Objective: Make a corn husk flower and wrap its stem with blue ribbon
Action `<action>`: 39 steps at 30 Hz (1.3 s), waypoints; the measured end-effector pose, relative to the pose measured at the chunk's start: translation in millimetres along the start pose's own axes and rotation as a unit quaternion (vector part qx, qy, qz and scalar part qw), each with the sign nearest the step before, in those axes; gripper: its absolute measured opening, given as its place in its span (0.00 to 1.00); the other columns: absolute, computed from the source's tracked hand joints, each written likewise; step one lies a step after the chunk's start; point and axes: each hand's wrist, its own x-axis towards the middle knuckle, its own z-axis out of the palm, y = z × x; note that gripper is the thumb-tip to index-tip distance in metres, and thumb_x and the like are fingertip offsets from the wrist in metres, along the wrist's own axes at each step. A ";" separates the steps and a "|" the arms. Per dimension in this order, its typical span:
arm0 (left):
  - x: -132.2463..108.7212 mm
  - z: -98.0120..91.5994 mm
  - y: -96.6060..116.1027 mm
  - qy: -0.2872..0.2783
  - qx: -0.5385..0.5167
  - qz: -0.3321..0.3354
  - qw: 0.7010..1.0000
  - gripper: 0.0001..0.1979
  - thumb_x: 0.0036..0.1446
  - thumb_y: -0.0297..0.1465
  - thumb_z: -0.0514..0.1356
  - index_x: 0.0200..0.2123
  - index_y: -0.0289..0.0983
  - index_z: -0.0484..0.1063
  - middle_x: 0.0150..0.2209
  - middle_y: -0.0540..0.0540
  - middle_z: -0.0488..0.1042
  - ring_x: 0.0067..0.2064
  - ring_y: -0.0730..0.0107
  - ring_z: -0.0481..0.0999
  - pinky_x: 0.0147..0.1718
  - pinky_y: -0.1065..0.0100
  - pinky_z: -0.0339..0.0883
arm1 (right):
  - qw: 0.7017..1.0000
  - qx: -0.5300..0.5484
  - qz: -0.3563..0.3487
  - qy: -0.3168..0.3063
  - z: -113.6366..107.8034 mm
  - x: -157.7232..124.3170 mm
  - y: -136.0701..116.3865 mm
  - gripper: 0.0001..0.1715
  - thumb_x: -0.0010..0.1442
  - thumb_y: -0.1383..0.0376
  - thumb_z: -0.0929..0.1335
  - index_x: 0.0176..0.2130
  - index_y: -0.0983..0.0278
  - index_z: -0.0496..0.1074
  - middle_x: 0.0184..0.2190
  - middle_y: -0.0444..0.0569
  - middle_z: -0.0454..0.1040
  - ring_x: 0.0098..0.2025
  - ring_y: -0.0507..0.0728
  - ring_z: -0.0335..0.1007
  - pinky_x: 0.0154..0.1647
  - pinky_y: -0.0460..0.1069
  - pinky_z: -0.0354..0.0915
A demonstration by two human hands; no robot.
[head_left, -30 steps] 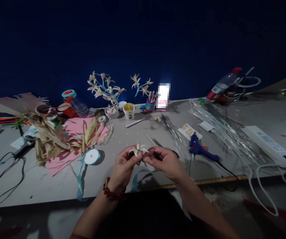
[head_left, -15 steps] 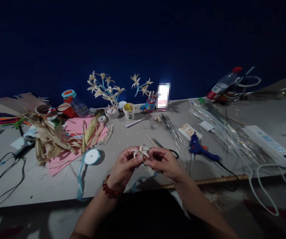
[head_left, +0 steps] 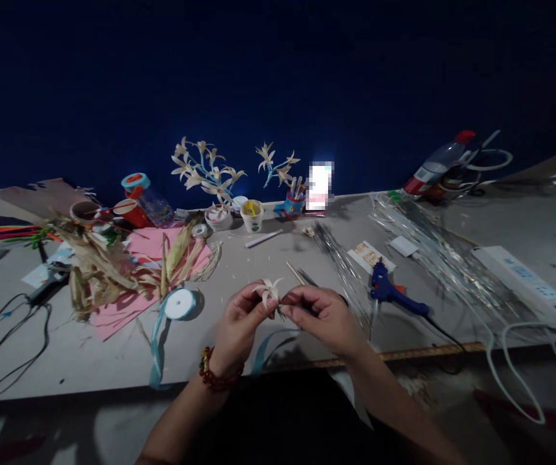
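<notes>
Between thumb and fingers, my left hand (head_left: 245, 314) pinches a small cream-white flower (head_left: 270, 292), apparently of dried corn husk, with its petals fanned upward. Close beside it, my right hand (head_left: 317, 316) is closed at the flower's base, where a short dark stem end shows; its fingertips hide the rest. A pale blue ribbon (head_left: 261, 352) lies on the table below the hands. To the left is a ribbon roll (head_left: 179, 305) with its tail hanging over the front edge. Behind the right hand lie thin sticks and part of some scissors (head_left: 307, 279).
Dried husks (head_left: 98, 265) lie on pink sheets (head_left: 113, 316) at left. Finished flower branches (head_left: 205, 171) stand in a cup at the back, near a lit phone (head_left: 319, 186). A blue glue gun (head_left: 394, 292), wire bundles (head_left: 340, 265) and a power strip (head_left: 522, 281) lie at right.
The flower has turned and tilted in my left hand, shifting slightly left. My right fingers have moved a little away from the petals to its base.
</notes>
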 end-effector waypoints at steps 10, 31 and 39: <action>3.9 5.1 -0.4 0.014 -0.094 -0.067 0.993 0.12 0.45 0.33 0.74 0.26 0.35 0.75 0.27 0.50 0.71 0.30 0.74 0.67 0.30 0.72 0.61 | 0.966 0.202 0.155 -0.041 6.5 0.6 13.9 0.17 0.51 0.55 0.77 0.30 0.65 0.74 0.16 0.37 0.65 0.17 0.45 0.51 0.16 0.42 0.45; -2.0 2.1 -6.0 0.048 -0.054 -0.030 0.997 0.08 0.48 0.30 0.73 0.31 0.35 0.78 0.29 0.51 0.73 0.31 0.76 0.68 0.32 0.73 0.63 | 1.000 0.001 -0.002 0.014 4.2 -2.0 5.9 0.07 0.57 0.62 0.71 0.31 0.63 0.73 0.26 0.43 0.72 0.29 0.52 0.66 0.31 0.45 0.62; 0.6 7.3 0.9 0.035 -0.096 -0.079 0.992 0.12 0.43 0.32 0.75 0.27 0.34 0.76 0.26 0.51 0.71 0.27 0.76 0.66 0.29 0.72 0.60 | 0.999 0.036 0.016 0.011 -2.5 -3.0 8.0 0.08 0.56 0.61 0.73 0.30 0.63 0.73 0.26 0.43 0.73 0.29 0.52 0.66 0.32 0.46 0.61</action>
